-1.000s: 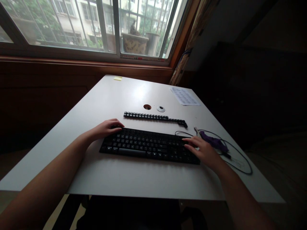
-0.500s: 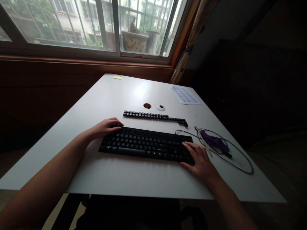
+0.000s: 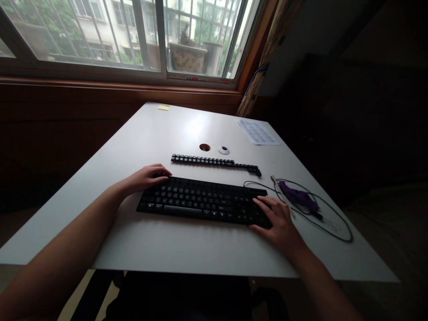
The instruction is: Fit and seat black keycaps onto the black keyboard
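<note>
Keyboard [image 3: 187,198] likely stiff, light, best held at both ends; left hand [image 3: 146,178] loosely curled, right hand [image 3: 278,217] half-spread on it, grips unclear

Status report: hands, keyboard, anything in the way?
Left hand at keyboard, far left corner; right hand at right end. Keyboard on desk. Keycaps beyond, cord right; neither apparently blocking.

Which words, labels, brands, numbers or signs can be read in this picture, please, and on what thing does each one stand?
No text can be read with certainty.
Keyboard: pale key marks, too small to read.
Loose keys: marks too small.
Paper: rows of print, too blurred.
Window frame: red and dark marks along the bottom, too small.
Yellow note: no writing that I can make out.
</note>
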`<state>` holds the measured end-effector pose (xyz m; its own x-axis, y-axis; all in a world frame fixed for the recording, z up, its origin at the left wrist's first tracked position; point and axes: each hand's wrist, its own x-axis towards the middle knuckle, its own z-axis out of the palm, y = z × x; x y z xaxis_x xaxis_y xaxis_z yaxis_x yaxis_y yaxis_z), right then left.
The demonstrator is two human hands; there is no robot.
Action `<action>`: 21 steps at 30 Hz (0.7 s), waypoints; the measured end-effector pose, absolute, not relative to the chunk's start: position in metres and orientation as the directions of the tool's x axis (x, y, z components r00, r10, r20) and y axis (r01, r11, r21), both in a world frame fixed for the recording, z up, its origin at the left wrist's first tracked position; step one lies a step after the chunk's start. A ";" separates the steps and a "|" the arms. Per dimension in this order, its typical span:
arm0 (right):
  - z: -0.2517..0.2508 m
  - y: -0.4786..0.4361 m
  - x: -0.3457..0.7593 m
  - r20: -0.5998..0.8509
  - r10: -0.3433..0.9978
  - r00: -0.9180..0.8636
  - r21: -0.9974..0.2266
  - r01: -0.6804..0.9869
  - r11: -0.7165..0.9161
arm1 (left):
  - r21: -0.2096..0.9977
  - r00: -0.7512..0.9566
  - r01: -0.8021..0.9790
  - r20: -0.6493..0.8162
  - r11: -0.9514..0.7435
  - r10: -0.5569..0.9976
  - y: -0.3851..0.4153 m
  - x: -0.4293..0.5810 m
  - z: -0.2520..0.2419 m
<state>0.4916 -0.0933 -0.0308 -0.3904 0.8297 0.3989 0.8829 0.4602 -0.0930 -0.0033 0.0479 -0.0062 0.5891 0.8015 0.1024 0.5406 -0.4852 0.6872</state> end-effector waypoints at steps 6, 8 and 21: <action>-0.031 -0.093 0.491 0.396 0.833 -0.386 -0.099 0.884 0.457 | 0.686 0.586 0.549 0.092 -0.478 0.805 0.047 -0.002 -0.004; -0.031 -0.094 0.491 0.389 0.838 -0.383 -0.098 0.887 0.451 | 0.684 0.588 0.550 0.091 -0.479 0.804 0.047 -0.002 -0.004; -0.029 -0.098 0.485 0.365 0.868 -0.337 -0.106 0.911 0.398 | 0.696 0.594 0.532 0.098 -0.482 0.798 0.046 -0.002 -0.004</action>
